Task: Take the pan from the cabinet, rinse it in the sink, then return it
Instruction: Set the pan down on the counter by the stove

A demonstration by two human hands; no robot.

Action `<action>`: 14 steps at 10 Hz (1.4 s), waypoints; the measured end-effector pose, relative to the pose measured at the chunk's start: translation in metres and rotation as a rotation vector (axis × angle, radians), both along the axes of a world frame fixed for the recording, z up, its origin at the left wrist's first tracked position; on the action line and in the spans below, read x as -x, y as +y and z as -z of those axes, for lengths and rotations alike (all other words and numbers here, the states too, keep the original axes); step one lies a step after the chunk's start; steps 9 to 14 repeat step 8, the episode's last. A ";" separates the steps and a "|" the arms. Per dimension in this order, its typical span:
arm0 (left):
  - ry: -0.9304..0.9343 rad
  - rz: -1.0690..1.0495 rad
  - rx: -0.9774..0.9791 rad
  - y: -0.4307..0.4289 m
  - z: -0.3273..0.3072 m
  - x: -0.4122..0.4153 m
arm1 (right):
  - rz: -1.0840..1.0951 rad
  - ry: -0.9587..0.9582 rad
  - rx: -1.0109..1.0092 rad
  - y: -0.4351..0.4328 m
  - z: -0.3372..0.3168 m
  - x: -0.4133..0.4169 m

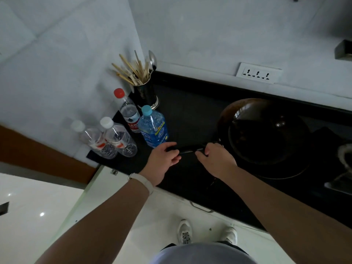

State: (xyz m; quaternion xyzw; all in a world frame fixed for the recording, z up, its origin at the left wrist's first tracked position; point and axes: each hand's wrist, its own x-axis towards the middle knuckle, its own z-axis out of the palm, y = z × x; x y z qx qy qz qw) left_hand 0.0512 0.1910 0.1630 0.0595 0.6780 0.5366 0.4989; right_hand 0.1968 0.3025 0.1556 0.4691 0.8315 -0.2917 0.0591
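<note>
A dark round pan (261, 134) sits on the black counter (190, 115), seemingly stacked on a wider dark wok or ring beneath it. Its long black handle (187, 148) points left toward me. My left hand (162, 162) is wrapped around the handle's outer end. My right hand (217, 161) grips the handle closer to the pan's rim. The sink's steel edge (339, 183) shows at the far right, mostly cut off. White cabinet doors (171, 206) lie below the counter, with a metal pull (202, 207).
Several plastic water bottles (118, 138) and a blue-labelled bottle (154, 128) stand at the counter's left end. A dark holder with chopsticks and a spoon (144, 92) is behind them. A wall socket strip (257, 73) is above the counter.
</note>
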 end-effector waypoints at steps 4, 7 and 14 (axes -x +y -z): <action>0.123 0.062 0.009 0.014 0.004 0.015 | -0.059 0.038 -0.126 0.020 0.001 -0.002; 0.708 0.349 0.107 0.011 0.010 0.022 | -0.171 0.019 -0.211 0.034 0.008 0.005; 0.700 0.359 0.111 0.012 0.011 0.024 | -0.174 0.019 -0.214 0.035 0.007 0.006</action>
